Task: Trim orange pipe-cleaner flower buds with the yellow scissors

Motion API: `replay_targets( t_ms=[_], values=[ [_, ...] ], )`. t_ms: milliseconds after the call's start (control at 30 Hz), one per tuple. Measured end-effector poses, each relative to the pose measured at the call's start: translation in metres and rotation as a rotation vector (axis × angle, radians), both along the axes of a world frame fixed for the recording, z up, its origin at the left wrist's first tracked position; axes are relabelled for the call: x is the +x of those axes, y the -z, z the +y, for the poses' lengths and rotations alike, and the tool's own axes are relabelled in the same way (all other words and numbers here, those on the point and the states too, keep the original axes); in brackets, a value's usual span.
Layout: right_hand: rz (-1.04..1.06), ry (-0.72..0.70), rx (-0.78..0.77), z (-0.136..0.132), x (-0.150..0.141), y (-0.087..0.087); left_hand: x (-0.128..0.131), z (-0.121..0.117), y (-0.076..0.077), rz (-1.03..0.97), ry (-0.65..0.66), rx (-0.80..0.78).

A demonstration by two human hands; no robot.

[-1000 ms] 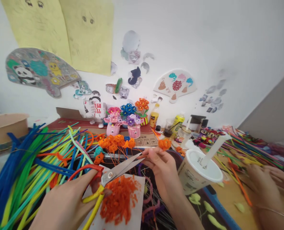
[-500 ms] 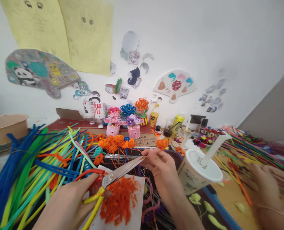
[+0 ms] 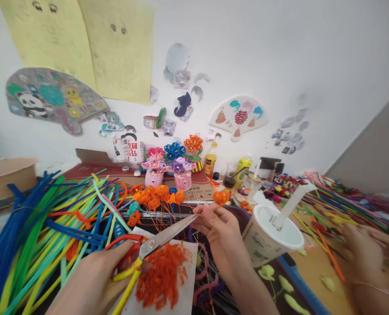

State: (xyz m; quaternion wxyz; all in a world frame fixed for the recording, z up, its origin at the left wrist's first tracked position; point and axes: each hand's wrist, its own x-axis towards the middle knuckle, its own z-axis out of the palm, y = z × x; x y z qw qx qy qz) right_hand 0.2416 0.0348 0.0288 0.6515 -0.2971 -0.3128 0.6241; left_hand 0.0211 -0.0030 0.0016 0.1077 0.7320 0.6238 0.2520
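Note:
My left hand point(image 3: 94, 273) is closed round the red and yellow handles of a pair of scissors point(image 3: 168, 236). The blades point up and to the right, nearly together, with their tips at the fingers of my right hand point(image 3: 219, 232). Those fingers pinch an orange pipe-cleaner flower point(image 3: 221, 197) near its base; its bloom stands above them, and its stem is mostly hidden. Below the scissors a heap of orange fuzz clippings point(image 3: 163, 275) lies on a white sheet of paper point(image 3: 189, 284). Several finished orange flowers point(image 3: 155, 197) on thin stems lie just beyond the blades.
Loose coloured pipe cleaners point(image 3: 79, 210) spread across the left side. A lidded cup with a straw point(image 3: 271, 238) stands close to my right forearm. Potted pipe-cleaner flowers point(image 3: 183, 173) and a bottle point(image 3: 210, 159) line the back. Another person's hands point(image 3: 365, 253) are at the far right.
Both hands, the scissors and the orange flower stay almost in place. The whole view has shifted very slightly.

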Motion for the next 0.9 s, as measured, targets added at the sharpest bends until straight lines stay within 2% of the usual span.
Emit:
replay_targets(
  t_ms=[100,300,400,533,667,767,900],
  values=[
    [0.003,-0.005,-0.001,0.000,0.000,0.000,-0.001,0.000,-0.001,0.043,0.074,-0.117],
    [-0.047,0.014,0.002,0.001,-0.001,-0.001,0.002,-0.001,-0.005,-0.007,0.035,-0.169],
    [-0.093,0.027,-0.012,-0.001,-0.003,-0.001,0.005,-0.001,-0.007,-0.158,-0.030,-0.199],
    [-0.119,-0.010,-0.034,-0.007,-0.014,0.002,0.012,-0.002,-0.008,-0.516,-0.081,-0.273],
    [-0.131,-0.058,-0.036,-0.014,-0.028,0.007,0.021,-0.004,-0.010,-0.776,-0.102,-0.426],
    [-0.147,-0.083,-0.017,-0.017,-0.033,0.010,0.025,-0.007,-0.015,-0.791,-0.100,-0.450],
    [-0.202,-0.097,0.007,-0.014,-0.029,0.009,0.026,-0.012,-0.027,-0.821,-0.127,-0.401]
  ],
)
